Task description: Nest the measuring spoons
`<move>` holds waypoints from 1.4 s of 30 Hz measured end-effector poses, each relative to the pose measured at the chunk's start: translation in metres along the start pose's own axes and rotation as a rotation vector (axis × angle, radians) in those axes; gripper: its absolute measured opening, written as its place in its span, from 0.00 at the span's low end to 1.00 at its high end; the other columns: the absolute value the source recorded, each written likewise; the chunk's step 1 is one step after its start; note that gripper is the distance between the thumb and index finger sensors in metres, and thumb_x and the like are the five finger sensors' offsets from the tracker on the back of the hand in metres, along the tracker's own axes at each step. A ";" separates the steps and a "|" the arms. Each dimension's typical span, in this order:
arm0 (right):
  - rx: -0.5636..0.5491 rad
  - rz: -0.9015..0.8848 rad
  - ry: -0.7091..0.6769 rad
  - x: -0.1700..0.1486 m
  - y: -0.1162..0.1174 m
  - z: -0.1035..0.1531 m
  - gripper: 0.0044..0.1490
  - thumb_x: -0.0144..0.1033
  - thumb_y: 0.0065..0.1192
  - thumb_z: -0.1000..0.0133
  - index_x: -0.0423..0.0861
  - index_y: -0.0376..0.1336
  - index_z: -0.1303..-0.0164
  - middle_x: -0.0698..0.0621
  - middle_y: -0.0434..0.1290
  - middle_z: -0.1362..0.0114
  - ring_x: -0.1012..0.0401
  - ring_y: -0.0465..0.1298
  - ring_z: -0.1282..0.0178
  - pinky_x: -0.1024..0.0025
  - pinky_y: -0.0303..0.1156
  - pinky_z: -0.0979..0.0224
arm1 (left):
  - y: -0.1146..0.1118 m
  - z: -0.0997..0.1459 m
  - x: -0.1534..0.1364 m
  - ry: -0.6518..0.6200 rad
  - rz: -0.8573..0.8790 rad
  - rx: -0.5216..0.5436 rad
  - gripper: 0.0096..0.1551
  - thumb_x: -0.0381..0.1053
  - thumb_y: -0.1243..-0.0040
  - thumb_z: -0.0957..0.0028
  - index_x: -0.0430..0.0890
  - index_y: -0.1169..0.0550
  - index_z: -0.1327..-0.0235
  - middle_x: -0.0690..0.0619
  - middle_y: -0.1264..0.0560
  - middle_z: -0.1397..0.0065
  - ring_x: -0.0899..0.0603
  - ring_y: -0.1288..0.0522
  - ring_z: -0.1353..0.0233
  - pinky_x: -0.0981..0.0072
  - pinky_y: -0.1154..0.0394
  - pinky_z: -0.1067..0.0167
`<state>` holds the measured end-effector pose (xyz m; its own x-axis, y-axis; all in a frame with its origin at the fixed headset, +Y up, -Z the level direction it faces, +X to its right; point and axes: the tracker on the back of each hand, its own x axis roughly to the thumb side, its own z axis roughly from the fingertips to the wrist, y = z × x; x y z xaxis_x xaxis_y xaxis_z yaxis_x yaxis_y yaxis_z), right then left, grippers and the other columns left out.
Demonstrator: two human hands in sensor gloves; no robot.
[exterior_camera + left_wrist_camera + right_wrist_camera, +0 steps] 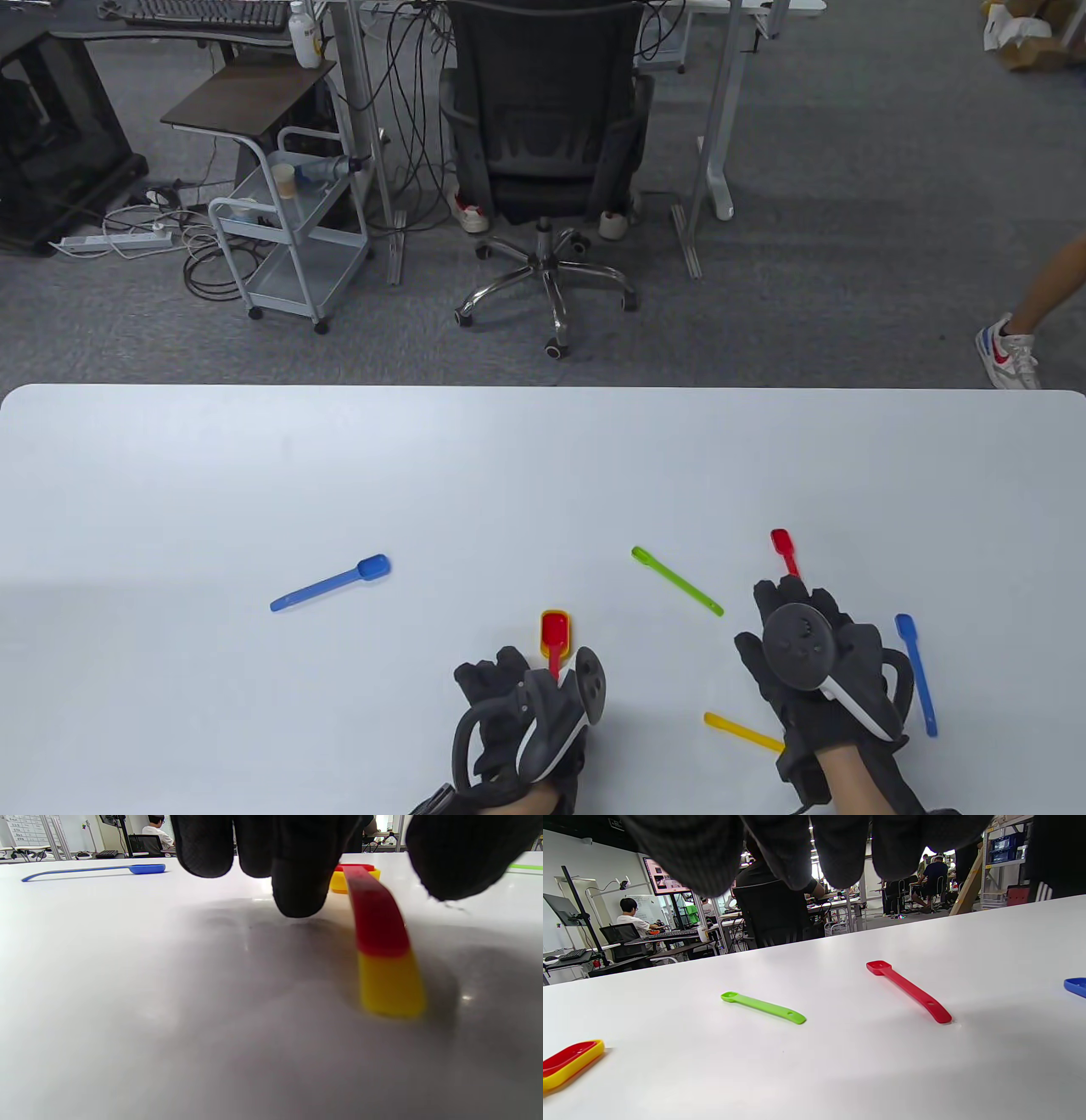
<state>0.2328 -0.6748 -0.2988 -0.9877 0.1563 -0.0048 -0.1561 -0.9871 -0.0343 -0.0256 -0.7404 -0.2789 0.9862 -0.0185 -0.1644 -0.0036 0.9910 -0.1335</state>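
Note:
A red spoon (pixel 555 632) lies nested in a larger yellow spoon (pixel 544 652) near the table's front middle. My left hand (pixel 517 679) hovers over their stacked handles; in the left wrist view the red handle (pixel 375 916) on the yellow handle (pixel 390 988) runs between a finger (pixel 297 878) and the thumb, with no clear grip. My right hand (pixel 785 611) is spread and empty above the table, its fingers (pixel 840 853) holding nothing. Loose spoons: long blue (pixel 329 581), green (pixel 676 580), small red (pixel 782 548), small yellow (pixel 740 730), right blue (pixel 916 671).
The white table (pixel 254 475) ends at a far edge beyond which stand an office chair (pixel 543 153), a metal cart (pixel 288 238) and desks. The right wrist view shows the green spoon (pixel 763 1007) and small red spoon (pixel 908 991) lying apart.

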 end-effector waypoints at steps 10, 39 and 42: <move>-0.003 0.012 -0.023 0.008 0.001 0.002 0.45 0.53 0.57 0.42 0.45 0.57 0.16 0.34 0.59 0.10 0.30 0.61 0.18 0.34 0.58 0.24 | 0.011 0.004 -0.009 -0.031 0.001 0.007 0.45 0.74 0.33 0.59 0.48 0.19 0.34 0.44 0.29 0.18 0.26 0.28 0.20 0.29 0.45 0.22; 0.011 0.026 -0.036 0.013 0.003 0.003 0.45 0.53 0.57 0.42 0.45 0.57 0.16 0.35 0.59 0.10 0.31 0.61 0.18 0.34 0.58 0.24 | 0.071 0.006 -0.067 -0.096 0.056 0.171 0.45 0.74 0.33 0.59 0.52 0.21 0.30 0.47 0.26 0.20 0.29 0.26 0.20 0.33 0.40 0.22; 0.013 0.024 -0.034 0.013 0.003 0.003 0.45 0.53 0.57 0.42 0.45 0.57 0.16 0.34 0.59 0.10 0.31 0.61 0.18 0.34 0.58 0.24 | 0.077 0.003 -0.075 -0.092 0.063 0.186 0.45 0.74 0.33 0.59 0.52 0.20 0.30 0.47 0.25 0.20 0.30 0.25 0.20 0.34 0.39 0.21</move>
<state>0.2194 -0.6758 -0.2957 -0.9908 0.1319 0.0286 -0.1325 -0.9909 -0.0218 -0.0998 -0.6621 -0.2738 0.9960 0.0476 -0.0755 -0.0433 0.9974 0.0579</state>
